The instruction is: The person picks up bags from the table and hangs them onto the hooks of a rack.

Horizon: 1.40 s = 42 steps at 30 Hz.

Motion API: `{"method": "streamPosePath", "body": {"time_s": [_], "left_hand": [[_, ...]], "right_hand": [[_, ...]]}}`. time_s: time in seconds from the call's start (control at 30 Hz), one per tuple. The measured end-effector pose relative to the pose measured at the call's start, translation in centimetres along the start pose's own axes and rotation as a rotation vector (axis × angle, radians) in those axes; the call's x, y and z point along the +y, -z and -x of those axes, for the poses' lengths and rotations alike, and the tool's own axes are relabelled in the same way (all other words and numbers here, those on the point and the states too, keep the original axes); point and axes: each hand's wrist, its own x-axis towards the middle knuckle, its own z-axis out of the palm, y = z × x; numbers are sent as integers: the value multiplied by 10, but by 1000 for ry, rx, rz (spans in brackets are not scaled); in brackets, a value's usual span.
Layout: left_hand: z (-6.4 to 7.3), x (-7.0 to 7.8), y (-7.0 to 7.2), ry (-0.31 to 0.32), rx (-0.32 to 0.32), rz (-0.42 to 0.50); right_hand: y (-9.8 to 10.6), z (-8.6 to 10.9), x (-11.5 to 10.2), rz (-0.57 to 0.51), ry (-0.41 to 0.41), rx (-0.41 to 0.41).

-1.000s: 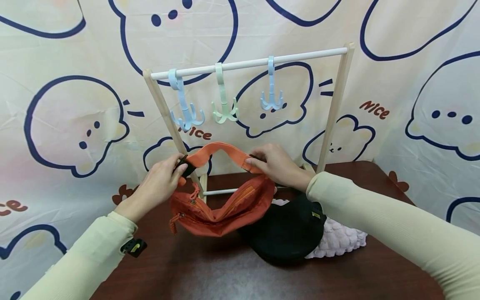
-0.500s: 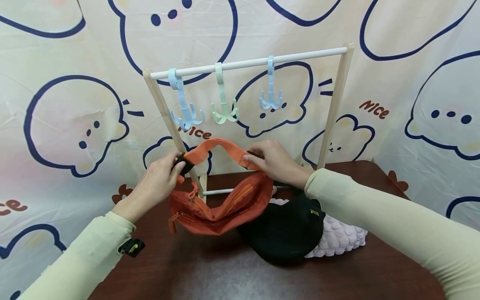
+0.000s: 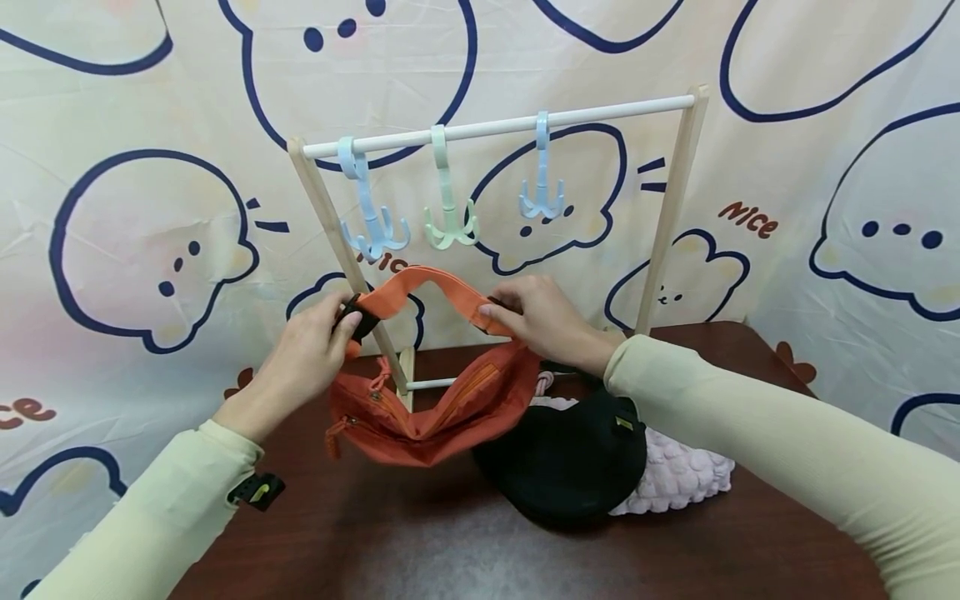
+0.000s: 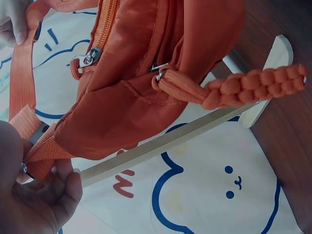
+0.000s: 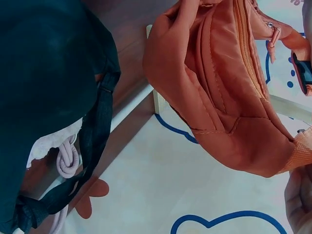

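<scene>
An orange waist bag (image 3: 435, 417) with zips and braided pulls hangs between my two hands, its strap (image 3: 427, 283) arching up in a loop. My left hand (image 3: 311, 337) grips the strap at its black buckle (image 3: 365, 321), on the bag's left end. At the other end my right hand (image 3: 547, 321) pinches the strap between thumb and fingers. Above the bag, three pronged hooks hang from a white rod: a blue hook (image 3: 372, 212) at left, a green hook (image 3: 448, 200) in the middle and a second blue hook (image 3: 542, 179) at right.
A black bag (image 3: 570, 458) lies on the dark wooden table (image 3: 465, 550), overlapping a white puffy bag (image 3: 678, 475). The rack's wooden posts (image 3: 663, 217) and white top rod (image 3: 622, 112) stand before a cartoon-print cloth (image 3: 150, 250).
Both hands have shifted slightly left and up, carrying the orange waist bag with them. The strap's loop has risen closer to the hooks.
</scene>
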Motion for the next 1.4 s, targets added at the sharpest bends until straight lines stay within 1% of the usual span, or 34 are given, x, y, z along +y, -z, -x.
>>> {"method": "streamPosePath", "body": {"time_s": [0.17,0.4,0.63,0.97,1.2,1.4], "left_hand": [[1,0,4,-13,23,3],[3,-1,7,-13,53,21],[5,-1,10,-2,72,10],[4,2,14,-1,104,16],[2,4,17,-36,156,7],[1,6,20,-44,193,16]], "right_hand": [[-2,-1,-1,-5,5,17],[-4,-2,-5,-1,35,61],[-10,-3,-10,-17,46,77],[-7,-7,-10,-29,61,107],[-4,-8,-13,-3,87,128],[-4,-10,-17,-17,99,146]]}}
